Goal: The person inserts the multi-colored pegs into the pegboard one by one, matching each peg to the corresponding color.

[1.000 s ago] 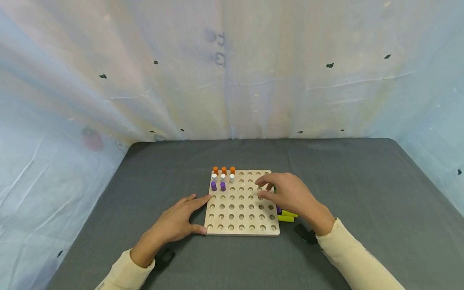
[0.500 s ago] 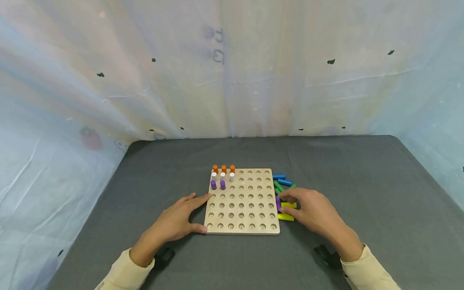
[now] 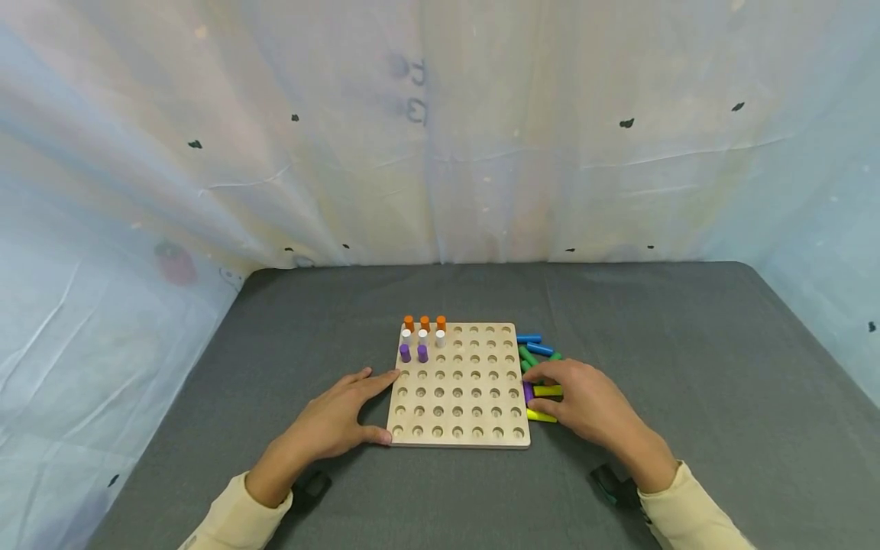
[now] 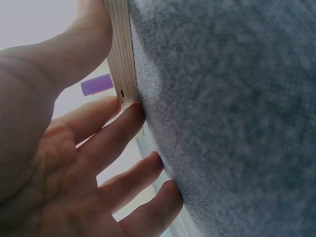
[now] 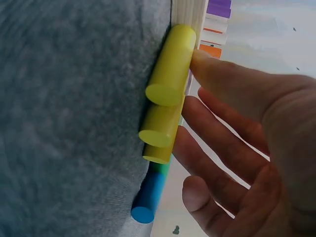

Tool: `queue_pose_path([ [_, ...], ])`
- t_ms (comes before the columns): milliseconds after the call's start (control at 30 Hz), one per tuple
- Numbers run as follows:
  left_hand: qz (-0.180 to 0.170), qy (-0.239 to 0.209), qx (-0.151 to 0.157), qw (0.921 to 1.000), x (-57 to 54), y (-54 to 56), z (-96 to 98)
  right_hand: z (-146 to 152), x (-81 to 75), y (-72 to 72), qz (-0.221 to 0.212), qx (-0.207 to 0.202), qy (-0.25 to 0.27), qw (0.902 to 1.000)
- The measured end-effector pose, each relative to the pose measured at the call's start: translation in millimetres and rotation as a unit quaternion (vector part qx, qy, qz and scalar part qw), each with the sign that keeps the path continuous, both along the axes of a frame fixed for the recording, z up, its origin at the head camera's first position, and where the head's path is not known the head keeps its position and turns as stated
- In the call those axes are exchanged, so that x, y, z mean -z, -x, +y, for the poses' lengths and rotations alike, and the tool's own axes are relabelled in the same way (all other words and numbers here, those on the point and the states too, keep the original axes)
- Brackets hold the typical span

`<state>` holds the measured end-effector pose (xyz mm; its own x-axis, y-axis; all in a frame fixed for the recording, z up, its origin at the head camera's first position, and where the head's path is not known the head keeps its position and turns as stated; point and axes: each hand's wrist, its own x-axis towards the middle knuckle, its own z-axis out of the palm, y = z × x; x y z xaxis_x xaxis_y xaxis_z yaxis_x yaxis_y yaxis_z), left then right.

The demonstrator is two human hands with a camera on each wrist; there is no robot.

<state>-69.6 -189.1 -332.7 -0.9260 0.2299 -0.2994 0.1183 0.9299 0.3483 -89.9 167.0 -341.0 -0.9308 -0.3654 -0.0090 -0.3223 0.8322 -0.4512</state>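
A square wooden pegboard (image 3: pixel 457 393) with rows of round holes lies on the table. In its far left corner stand three orange pegs (image 3: pixel 425 322), three white pegs (image 3: pixel 422 337) and two purple pegs (image 3: pixel 414 354). My left hand (image 3: pixel 333 420) rests against the board's left edge, thumb and index fingertip touching it and fingers spread. At the right edge my right hand (image 3: pixel 584 401) pinches a lying purple peg (image 3: pixel 528 392) between thumb and fingertips. Yellow pegs (image 5: pixel 170 69) lie right beside that thumb in the right wrist view.
Beyond the right hand, blue pegs (image 3: pixel 540 349) and green pegs (image 3: pixel 528 356) lie along the board's right side. Grey cloth (image 3: pixel 653 328) covers the table. A pale curtain (image 3: pixel 481 153) hangs behind it and at both sides.
My right hand has moved from over the board's right part to the loose pegs beside it, and its fingertips have closed in on a purple peg. The left hand has stayed put.
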Motion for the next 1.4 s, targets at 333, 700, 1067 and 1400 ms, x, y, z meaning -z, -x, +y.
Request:
queue_pose_path([
  [333,0.001,0.001,-0.002,1.0,-2.4,-0.7,1.1,-0.2,1.0,1.7,0.001,0.005,-0.002,1.0],
  [700,-0.002,0.003,-0.003,1.0,0.2,-0.2,-0.7,2.3,2.9,4.7,0.015,-0.003,-0.009,0.9998],
  [1067,-0.002,-0.007,0.0,1.0,-1.9,-1.8,-0.9,0.3,2.2,1.9,0.049,0.008,-0.024,0.9985],
  [1400,0.006,-0.012,0.0,0.9999,-1.5,-2.1,-0.3,-1.7,5.4,2.3,0.045,0.02,-0.023,0.9985],
])
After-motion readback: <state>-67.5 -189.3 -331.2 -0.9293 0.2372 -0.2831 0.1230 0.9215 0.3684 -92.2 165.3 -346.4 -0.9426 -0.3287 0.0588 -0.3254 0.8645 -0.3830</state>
